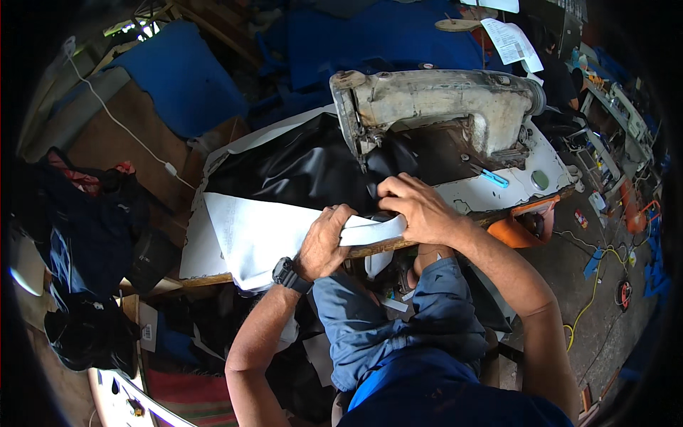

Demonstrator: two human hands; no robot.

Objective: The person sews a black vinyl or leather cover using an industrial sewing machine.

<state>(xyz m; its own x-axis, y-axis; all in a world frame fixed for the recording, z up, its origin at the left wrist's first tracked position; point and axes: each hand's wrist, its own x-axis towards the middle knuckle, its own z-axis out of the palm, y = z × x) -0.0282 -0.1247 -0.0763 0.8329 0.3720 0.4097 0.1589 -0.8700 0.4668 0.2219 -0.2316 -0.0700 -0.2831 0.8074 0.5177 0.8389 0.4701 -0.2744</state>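
A worn beige sewing machine stands on a white table. Black glossy fabric lies under its needle end, with a white backing sheet folded over the table's near edge. My left hand, a dark watch on its wrist, grips the white fold at the table edge. My right hand presses the fabric just below the needle and pinches the same white strip. Both hands sit close together, left of the machine's base.
Small blue-handled snips lie on the table right of my right hand. Blue cloth is piled behind the machine. Dark bags hang at the left. Papers hang at the back right; a yellow cable runs over the floor.
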